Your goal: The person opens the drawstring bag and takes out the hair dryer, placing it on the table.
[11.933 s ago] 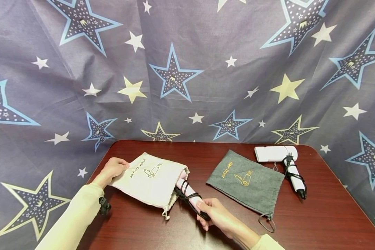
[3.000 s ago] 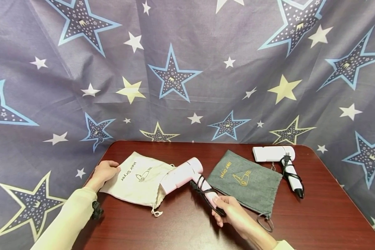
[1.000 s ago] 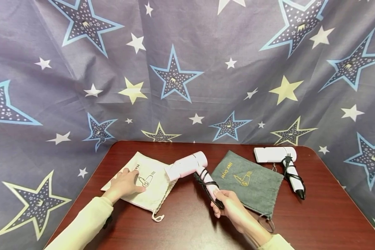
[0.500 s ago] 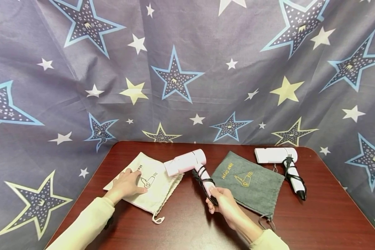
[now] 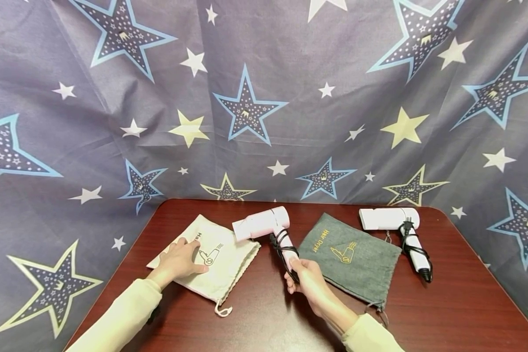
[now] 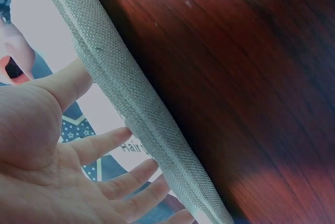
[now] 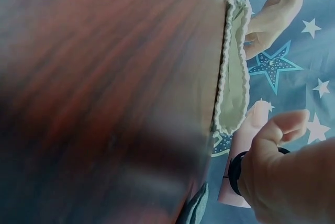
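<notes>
A pale pink hair dryer (image 5: 260, 224), black cord wound round its handle, is held by my right hand (image 5: 309, 282); its fingers grip the handle's lower end. The barrel points left, its nozzle over the mouth edge of a cream drawstring bag (image 5: 231, 266). With fingers spread, my left hand (image 5: 180, 260) touches the bag's printed face. In the left wrist view, the fingertips of that hand (image 6: 73, 161) meet the cloth. Seen from the right wrist, the bag's ruffled mouth (image 7: 238, 77) gapes a little, and the pink barrel (image 7: 242, 143) is above the tabletop, partly behind my hand.
A grey "Hair Dryer" bag (image 5: 347, 261) lies flat right of the pink dryer. Beyond it, a white hair dryer (image 5: 385, 218) with its cord wrapped rests near the back right corner of the dark red table (image 5: 255, 322). A star-patterned curtain (image 5: 264, 98) hangs behind.
The pink dryer, earlier mostly inside the cream bag, has come out of it. My left hand has shifted from the bag's corner onto its face. Lately the right hand has drifted slightly left and away.
</notes>
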The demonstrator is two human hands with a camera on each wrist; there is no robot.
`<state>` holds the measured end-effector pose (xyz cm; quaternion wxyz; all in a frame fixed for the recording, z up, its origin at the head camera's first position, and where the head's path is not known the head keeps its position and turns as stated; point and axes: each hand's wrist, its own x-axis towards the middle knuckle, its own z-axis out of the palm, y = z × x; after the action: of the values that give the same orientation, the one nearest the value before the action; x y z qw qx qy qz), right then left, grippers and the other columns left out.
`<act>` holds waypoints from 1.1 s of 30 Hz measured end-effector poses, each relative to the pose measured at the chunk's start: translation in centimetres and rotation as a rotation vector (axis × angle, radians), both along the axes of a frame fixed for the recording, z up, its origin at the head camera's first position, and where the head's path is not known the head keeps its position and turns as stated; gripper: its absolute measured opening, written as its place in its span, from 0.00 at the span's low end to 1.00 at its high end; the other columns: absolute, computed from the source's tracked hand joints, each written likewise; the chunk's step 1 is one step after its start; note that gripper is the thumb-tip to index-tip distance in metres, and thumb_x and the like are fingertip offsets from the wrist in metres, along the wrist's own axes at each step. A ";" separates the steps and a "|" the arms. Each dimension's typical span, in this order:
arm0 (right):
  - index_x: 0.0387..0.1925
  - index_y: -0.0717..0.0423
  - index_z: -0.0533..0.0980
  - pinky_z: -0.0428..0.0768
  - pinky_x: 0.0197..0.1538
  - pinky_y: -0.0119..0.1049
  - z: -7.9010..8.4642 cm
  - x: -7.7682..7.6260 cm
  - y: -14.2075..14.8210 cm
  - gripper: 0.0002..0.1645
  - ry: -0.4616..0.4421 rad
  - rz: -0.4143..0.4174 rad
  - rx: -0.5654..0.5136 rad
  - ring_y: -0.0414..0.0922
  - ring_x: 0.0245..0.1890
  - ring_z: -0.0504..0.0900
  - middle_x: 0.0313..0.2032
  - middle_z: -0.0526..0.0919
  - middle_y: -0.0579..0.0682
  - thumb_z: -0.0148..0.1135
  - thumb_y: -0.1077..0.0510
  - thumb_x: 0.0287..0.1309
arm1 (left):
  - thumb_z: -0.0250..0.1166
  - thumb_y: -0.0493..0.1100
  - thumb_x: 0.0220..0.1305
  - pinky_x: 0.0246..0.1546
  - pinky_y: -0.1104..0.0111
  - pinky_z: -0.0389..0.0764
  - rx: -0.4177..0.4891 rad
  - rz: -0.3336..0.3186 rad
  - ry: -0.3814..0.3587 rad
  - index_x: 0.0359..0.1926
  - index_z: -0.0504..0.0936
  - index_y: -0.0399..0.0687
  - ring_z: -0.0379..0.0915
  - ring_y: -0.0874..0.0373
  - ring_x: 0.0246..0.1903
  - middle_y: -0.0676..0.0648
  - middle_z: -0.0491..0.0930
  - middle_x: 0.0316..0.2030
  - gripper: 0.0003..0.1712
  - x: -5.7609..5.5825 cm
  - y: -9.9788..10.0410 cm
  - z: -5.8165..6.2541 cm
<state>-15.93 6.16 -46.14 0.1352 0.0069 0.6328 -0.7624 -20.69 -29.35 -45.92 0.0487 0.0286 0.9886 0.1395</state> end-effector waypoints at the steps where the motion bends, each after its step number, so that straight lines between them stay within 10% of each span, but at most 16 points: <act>1: 0.43 0.67 0.71 0.75 0.26 0.29 0.0 -0.1 -0.1 0.16 0.002 -0.005 0.001 0.38 0.21 0.72 0.26 0.76 0.50 0.49 0.55 0.81 | 0.84 0.58 0.49 0.52 0.26 0.67 0.000 -0.001 0.003 0.68 0.76 0.38 0.68 0.26 0.58 0.28 0.72 0.56 0.50 0.0 0.0 0.0; 33: 0.47 0.73 0.69 0.80 0.25 0.30 -1.3 -3.3 -2.6 0.17 -0.060 -0.105 0.035 0.38 0.19 0.76 0.25 0.78 0.51 0.47 0.58 0.81 | 0.84 0.60 0.48 0.50 0.29 0.69 -0.033 -0.004 0.013 0.67 0.77 0.39 0.70 0.29 0.54 0.30 0.72 0.55 0.51 0.2 0.5 -0.4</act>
<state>-19.20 3.58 -47.49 0.1138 0.0652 0.6404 -0.7568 -20.50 -28.89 -46.34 0.0430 0.0304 0.9910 0.1229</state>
